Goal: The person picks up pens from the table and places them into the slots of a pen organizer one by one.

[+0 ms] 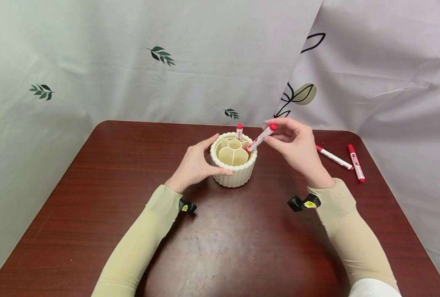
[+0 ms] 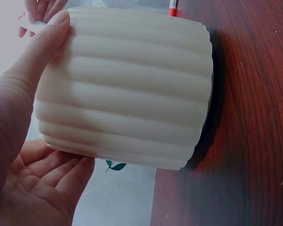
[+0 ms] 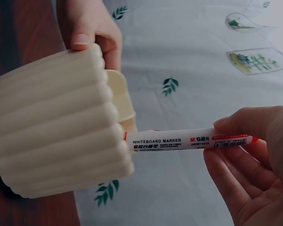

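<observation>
A cream ribbed pen holder (image 1: 234, 177) with petal-shaped compartments stands on the table. My left hand (image 1: 195, 165) grips its left side, thumb across the front and fingers behind, as the left wrist view also shows. Between thumb and fingers, my right hand (image 1: 295, 144) pinches a whiteboard marker (image 3: 179, 140), white with red ends. That marker slants, its lower end inside the right part of the holder's rim; which compartment it is over I cannot tell. Another red-capped marker (image 1: 239, 132) stands upright at the back of the holder.
On the table's right side lie two more red-and-white markers, one (image 1: 335, 157) near my right wrist and one (image 1: 356, 163) closer to the edge. The dark red wooden table (image 1: 93, 206) meets a pale leaf-patterned cloth (image 1: 112, 62) behind it.
</observation>
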A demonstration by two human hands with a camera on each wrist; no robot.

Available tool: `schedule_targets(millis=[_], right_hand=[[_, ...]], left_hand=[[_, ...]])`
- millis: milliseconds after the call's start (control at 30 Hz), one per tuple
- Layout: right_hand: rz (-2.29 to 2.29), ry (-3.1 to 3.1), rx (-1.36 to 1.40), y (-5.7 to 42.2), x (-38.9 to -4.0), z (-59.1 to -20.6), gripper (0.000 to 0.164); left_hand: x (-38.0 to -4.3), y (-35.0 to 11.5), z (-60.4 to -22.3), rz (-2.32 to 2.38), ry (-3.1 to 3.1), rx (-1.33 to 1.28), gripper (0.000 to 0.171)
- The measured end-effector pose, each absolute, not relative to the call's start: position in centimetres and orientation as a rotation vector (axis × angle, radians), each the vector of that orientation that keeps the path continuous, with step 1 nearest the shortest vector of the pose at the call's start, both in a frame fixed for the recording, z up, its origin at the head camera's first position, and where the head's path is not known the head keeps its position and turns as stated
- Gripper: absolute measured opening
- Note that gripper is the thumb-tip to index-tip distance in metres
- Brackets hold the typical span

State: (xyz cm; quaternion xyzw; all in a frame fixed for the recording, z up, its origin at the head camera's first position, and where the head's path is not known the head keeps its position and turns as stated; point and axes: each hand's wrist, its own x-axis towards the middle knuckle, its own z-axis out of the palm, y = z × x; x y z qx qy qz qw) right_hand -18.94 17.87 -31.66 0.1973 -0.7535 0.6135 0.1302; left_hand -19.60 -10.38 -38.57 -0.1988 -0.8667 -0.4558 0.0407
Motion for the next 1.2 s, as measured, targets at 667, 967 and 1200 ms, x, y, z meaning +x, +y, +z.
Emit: schedule_targets(millis=[667,967,1200], right_hand=[[1.75,-2.389,0.62,16.2,-19.5,-34.2,0.035],[1.724,-2.47,0.581,16.0,-19.4,-34.3,0.035],[1.729,-2.465,0.574,16.1,-19.7,-34.7,0.034]], left_hand=[[-19.4,-10.4,-38.5,-1.382,-2.667,-0.614,0.12],[-19.4,-10.4,-38.5,-1.386,-2.664,-0.616,0.12],[-19.4,-10.4,-38.5,-1.39,-2.652,-0.614,0.12]])
